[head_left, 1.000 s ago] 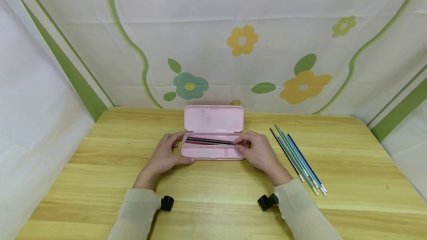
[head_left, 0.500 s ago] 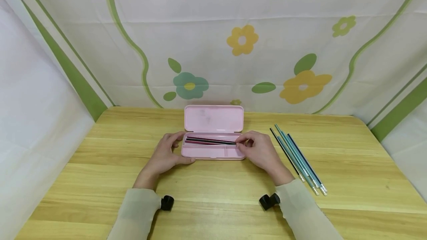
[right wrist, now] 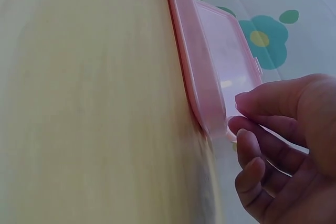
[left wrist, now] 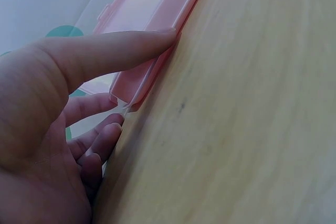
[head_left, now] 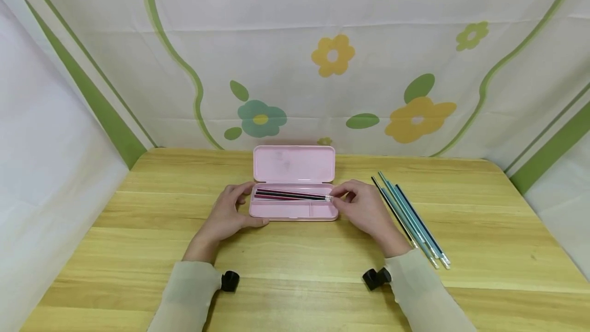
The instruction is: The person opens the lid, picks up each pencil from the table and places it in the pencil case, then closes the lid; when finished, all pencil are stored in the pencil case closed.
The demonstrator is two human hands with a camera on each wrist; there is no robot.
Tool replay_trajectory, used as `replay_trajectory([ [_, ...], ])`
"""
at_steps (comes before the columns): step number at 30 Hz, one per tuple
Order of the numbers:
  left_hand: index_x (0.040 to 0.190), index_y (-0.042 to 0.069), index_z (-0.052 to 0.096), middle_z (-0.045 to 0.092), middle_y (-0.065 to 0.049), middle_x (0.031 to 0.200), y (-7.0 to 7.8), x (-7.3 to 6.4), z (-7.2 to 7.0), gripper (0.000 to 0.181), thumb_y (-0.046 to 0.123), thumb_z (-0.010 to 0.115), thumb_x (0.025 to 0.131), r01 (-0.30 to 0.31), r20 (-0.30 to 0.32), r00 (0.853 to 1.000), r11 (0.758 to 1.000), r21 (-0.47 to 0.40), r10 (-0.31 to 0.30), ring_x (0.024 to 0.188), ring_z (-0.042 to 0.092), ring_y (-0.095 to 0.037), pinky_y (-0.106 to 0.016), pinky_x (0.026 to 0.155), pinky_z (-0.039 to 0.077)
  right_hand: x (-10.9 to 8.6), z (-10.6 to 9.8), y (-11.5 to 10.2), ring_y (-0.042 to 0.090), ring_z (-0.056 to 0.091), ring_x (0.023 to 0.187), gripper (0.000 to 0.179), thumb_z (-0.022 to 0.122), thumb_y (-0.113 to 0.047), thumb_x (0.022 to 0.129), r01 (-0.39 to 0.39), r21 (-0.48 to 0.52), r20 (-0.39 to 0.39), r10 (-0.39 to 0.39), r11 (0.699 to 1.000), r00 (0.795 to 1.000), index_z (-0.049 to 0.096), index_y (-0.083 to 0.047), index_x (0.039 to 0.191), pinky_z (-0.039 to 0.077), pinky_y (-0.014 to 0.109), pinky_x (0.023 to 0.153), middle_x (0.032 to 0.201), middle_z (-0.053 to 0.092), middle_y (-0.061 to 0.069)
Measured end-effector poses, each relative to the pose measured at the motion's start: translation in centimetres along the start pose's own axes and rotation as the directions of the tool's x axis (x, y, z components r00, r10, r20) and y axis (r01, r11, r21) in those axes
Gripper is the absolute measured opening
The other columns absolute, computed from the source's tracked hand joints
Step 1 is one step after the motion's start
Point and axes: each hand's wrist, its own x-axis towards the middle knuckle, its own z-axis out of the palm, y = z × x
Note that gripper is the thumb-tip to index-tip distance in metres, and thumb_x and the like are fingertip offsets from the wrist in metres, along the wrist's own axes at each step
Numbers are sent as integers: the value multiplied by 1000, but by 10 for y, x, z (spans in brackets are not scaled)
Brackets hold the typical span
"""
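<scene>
Between the two forearms, bare table [head_left: 295, 265] gave a hand a broad way in to the front edge of the pencil case [head_left: 279, 211], whose front compartments lay open from above. The left hand [head_left: 227, 210] blocked the left end, its thumb along the front wall; the right hand [head_left: 364, 208] crowded the right end. Dark pencils [head_left: 288, 195] took up part of the back compartment, and the raised lid [head_left: 294, 164] barred the rear. Loose pencils [head_left: 411, 219] left only a narrow gap beside the right wrist, with more room farther right.
</scene>
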Motion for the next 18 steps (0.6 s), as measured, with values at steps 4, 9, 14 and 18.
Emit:
replay_trajectory([
  [4,158,17,53,50,-16,148,-1,0,-1,98,34,100,74,-8,0,1000,1000,6,8,122,50,-33,-41,100,43,-4,-7,1,17,64,85,6,82,-16,94,4,-8,-13,-4,1000,1000,83,-17,100,51,26,70,98,79,0],
  [9,158,19,53,50,-16,147,0,1,-1,98,34,100,74,-4,-1,1000,1000,8,4,122,50,-33,-41,100,43,-12,-20,3,17,64,86,5,83,-19,95,1,-24,-15,-1,1000,1000,82,-17,99,51,28,72,96,77,-2],
  [14,158,20,53,50,-16,148,0,0,-1,97,35,99,74,-3,0,1000,1000,4,3,122,50,-32,-41,99,43,-21,-35,8,18,65,87,6,83,-21,96,-23,5,6,23,1000,1000,80,-17,99,52,28,70,93,76,-1],
  [18,159,19,53,50,-15,148,0,0,-1,98,35,100,74,2,1,1000,1000,3,-2,122,50,-32,-41,100,43,-28,-46,11,19,65,88,7,82,-25,97,-74,45,28,73,996,997,80,-19,101,50,27,66,93,75,0],
])
